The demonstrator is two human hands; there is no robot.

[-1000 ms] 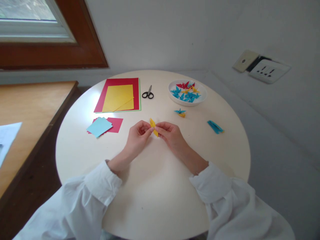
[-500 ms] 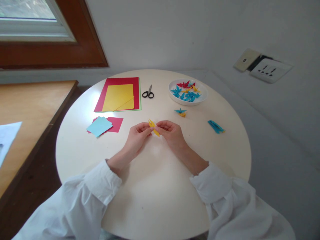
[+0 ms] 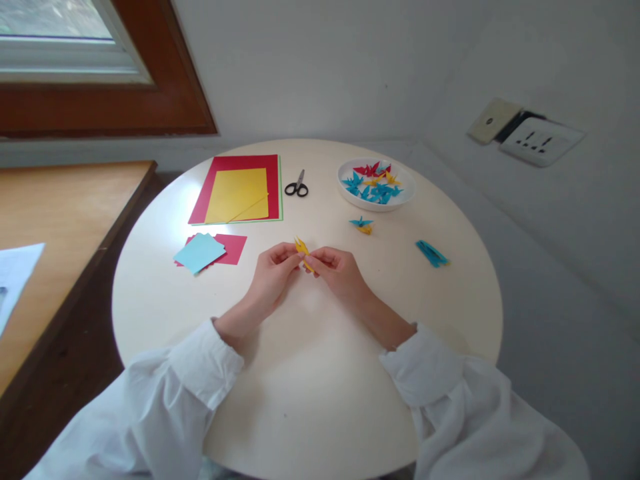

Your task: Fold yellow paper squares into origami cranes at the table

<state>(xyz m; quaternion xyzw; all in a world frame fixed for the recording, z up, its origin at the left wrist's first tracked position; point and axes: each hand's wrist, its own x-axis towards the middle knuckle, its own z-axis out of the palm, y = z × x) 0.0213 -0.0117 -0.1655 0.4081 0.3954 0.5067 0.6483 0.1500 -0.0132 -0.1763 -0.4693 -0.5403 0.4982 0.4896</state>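
Presently, left hand (image 3: 273, 268) and right hand (image 3: 340, 268) both pinch one folded yellow paper (image 3: 301, 246) between thumbs and fingers, its forked points facing away from the wearer, over the middle of the table (image 3: 310, 380). Surface: round, white, smooth, bright glare on the far left side. Farther out: scissors (image 3: 297, 190) and a white dish (image 3: 374, 206) of folded paper figures. Room: pale wall (image 3: 310, 73), brown window frame (image 3: 173, 87), socket plate (image 3: 543, 142). White sheet (image 3: 19, 270), far left: dark mark at picture edge, unreadable.
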